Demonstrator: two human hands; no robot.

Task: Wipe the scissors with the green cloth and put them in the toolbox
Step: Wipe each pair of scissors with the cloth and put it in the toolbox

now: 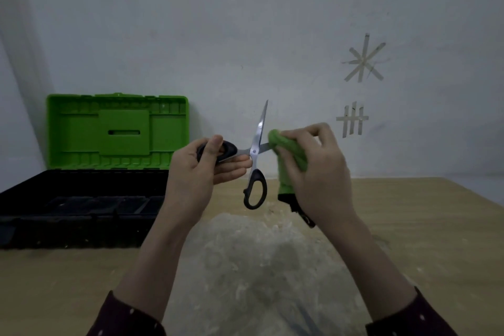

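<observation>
Two hands up over table (409, 226) | left hand (201, 172) gripping one handle of scissors (254, 150), blades splayed | right hand (319, 169) pinching green cloth (289, 150) round sideways blade | step: wiping | next: upright blade, then open toolbox (68, 229), left

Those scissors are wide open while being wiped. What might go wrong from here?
The right hand pinches the green cloth round one blade of the open scissors; a slip might cut that hand through it. The left hand grips only one handle, so the free blade, pointing up, may swing shut.
</observation>
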